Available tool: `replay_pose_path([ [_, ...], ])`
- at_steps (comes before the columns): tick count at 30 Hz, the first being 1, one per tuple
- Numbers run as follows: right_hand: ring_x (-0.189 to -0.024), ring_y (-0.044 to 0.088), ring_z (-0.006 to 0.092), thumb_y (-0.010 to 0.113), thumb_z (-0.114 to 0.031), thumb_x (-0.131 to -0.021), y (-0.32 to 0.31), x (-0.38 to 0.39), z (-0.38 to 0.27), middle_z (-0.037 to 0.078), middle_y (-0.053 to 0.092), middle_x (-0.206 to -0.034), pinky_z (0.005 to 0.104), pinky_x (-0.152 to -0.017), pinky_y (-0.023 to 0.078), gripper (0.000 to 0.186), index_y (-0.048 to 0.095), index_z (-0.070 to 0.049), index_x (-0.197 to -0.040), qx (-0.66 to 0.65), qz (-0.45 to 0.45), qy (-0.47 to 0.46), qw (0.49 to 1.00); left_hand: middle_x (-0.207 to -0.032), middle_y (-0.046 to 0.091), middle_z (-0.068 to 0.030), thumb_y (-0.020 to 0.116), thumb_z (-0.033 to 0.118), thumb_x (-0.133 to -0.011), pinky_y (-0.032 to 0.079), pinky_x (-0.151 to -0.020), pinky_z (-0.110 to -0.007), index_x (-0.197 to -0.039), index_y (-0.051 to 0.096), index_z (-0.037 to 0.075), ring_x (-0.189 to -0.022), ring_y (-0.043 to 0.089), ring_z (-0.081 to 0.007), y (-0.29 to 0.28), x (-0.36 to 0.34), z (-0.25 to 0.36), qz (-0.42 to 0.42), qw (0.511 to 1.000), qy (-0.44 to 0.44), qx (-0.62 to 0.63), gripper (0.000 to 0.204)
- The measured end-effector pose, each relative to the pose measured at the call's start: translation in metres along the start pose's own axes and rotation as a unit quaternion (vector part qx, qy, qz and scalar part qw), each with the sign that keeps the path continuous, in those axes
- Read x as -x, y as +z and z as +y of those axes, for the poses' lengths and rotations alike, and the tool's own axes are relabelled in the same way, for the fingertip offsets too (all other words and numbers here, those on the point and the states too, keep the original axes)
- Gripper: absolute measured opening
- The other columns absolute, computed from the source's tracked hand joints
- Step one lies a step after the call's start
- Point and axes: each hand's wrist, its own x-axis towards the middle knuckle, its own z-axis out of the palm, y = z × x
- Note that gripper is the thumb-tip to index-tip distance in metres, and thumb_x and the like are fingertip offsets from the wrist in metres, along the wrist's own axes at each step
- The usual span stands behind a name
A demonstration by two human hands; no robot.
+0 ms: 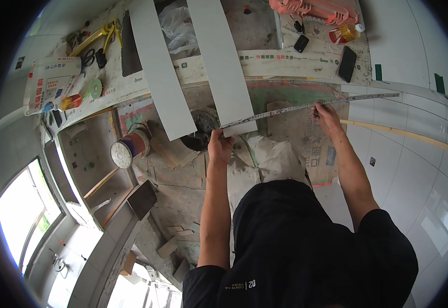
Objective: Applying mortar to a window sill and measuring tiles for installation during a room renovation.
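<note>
A long, worn metal ruler point(285, 109) slants from the near end of a white panel point(218, 56) up to the right. My left hand point(220, 146) is closed at the ruler's left end, right at the panel's near corner; its fingers are partly hidden. Farther along, my right hand point(328, 121) pinches the ruler's lower edge between thumb and fingers. The ruler's right part sticks out freely past that hand. A second white panel point(165, 77) lies to the left, roughly parallel. Both panels reach from the worktop over its front edge toward me.
On the worktop point(265, 64) lie a yellow caulking gun point(98, 38), scissors point(88, 57), a phone point(346, 64), a drink bottle point(344, 34) and crumpled plastic point(178, 31). Below stand a dark bucket point(198, 134) and a paint-stained bucket point(130, 147). Cardboard point(313, 136) covers the floor.
</note>
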Motion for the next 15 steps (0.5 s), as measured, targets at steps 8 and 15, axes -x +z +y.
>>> replay_pose_path([
  [8,-0.101,0.071,0.0177,0.080,-0.024,-0.109,-0.0045,0.0016,0.0025,0.005,0.077,-0.111,0.0353,-0.088,0.056,0.021,0.074,-0.010,-0.123,0.016,0.008,0.005,1.000,-0.112,0.077,-0.0060,0.068,0.020,-0.108,0.064,-0.085,-0.040,-0.119,0.074,0.005,-0.103,0.073,-0.0230,0.0023,0.0033,-0.0048,-0.004,1.000,0.020,0.013,0.019],
  [15,-0.100,0.072,0.0178,0.081,-0.025,-0.108,-0.0069,0.0017,0.0068,0.004,0.077,-0.110,0.0355,-0.090,0.057,0.021,0.074,-0.010,-0.121,0.003,0.016,-0.009,1.000,-0.113,0.079,-0.0058,0.069,0.018,-0.106,0.062,-0.087,-0.038,-0.112,0.076,0.007,-0.104,0.073,-0.0223,0.0005,0.0000,-0.0031,-0.012,1.000,0.003,0.020,0.014],
])
